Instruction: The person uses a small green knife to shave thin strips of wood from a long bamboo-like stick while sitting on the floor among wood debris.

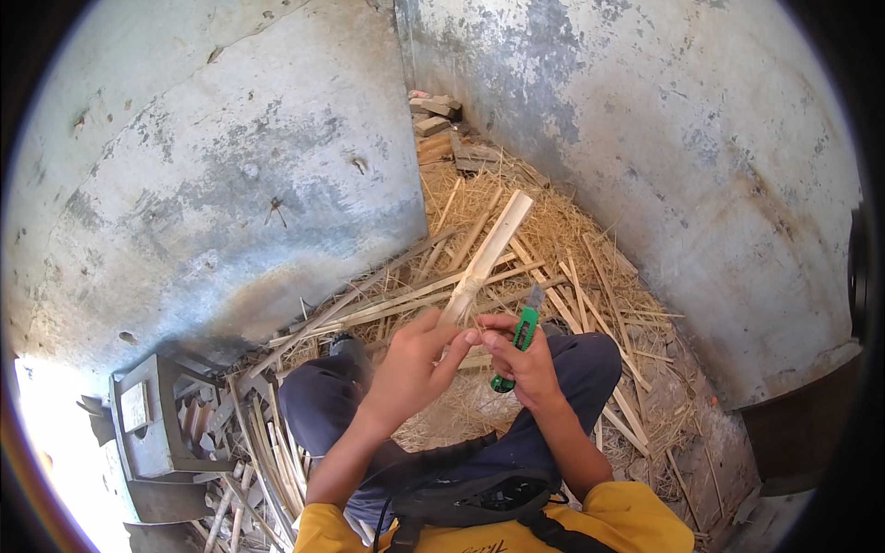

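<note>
My right hand (524, 369) is closed around a green utility knife (525, 330), its blade pointing up and away from me. The right thumb and forefinger also come together near the left fingertips. My left hand (410, 369) is closed in a pinch just left of them, its fingers slightly blurred; what lies between them is too small to make out. Beyond the hands, a pale split bamboo piece (489, 253) with a node slants away to the upper right. Its near end disappears behind the left fingers, so I cannot tell whether they grip it.
My bent legs (585, 364) flank the hands. Several bamboo strips (396, 304) and straw-like shavings (553, 217) cover the floor. A grey box-like frame (152, 415) stands at left. Worn walls (664, 166) meet at the far corner, beside stacked bricks (433, 115).
</note>
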Demonstrator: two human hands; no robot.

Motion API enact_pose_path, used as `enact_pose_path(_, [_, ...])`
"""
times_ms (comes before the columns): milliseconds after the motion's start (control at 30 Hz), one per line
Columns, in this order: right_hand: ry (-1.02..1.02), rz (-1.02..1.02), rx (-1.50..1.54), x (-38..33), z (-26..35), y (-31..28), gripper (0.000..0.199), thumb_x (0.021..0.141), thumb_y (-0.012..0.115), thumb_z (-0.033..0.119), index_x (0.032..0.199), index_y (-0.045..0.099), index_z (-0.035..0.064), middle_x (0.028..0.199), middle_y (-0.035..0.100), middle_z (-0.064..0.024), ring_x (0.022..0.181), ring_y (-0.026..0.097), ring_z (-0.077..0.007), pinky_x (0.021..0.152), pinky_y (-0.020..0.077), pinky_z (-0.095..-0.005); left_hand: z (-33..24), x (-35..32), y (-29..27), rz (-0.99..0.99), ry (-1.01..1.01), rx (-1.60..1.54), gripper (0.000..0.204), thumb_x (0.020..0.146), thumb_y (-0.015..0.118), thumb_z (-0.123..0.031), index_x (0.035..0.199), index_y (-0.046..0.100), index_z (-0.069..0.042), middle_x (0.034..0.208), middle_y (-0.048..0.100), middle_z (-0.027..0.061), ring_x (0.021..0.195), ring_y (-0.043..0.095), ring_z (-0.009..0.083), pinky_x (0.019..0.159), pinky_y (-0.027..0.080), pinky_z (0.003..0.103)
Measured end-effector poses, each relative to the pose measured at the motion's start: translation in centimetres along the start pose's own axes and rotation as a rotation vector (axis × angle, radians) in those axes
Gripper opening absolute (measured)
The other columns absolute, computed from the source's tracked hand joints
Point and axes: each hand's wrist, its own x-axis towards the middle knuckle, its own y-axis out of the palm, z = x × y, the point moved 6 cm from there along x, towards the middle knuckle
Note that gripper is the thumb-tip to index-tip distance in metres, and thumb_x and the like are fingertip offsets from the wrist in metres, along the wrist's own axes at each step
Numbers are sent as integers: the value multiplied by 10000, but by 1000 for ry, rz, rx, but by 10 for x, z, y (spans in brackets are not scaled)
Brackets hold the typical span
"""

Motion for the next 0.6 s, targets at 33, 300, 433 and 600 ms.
enact_pose_path(33, [-3,-8,-4,-1,-1,0,304,953,742,86,1244,700,11,897,739,-25,546,438,-1,470,304,-190,0,-1,1,-34,14,20,180,992,699,-172,954,745,-2,766,539,111,647,560,225,588,432,354])
enact_pose_path(300, [-78,-9,-215,-20,4,11,327,974,707,80,1292,710,7,1018,741,-17,713,556,-13,584,420,-193,4,2,0,-43,-107,5,207,958,747,-195,913,752,6,783,560,79,633,534,166,568,398,303])
enact_pose_path(433, [-73,-70,-166,-25,7,-1,317,993,673,79,1301,701,11,1055,743,-31,889,619,-57,766,497,-232,20,-1,0,-83,-181,-105,206,935,781,-193,882,748,3,805,576,23,632,497,85,560,370,282])
enact_pose_path(600, [-310,-80,-381,-13,28,-5,305,1004,647,93,1292,682,-3,1052,707,-44,682,472,-29,593,369,-214,22,0,0,-86,-212,-189,205,917,806,-172,844,720,0,799,548,-10,625,459,35,544,332,251])
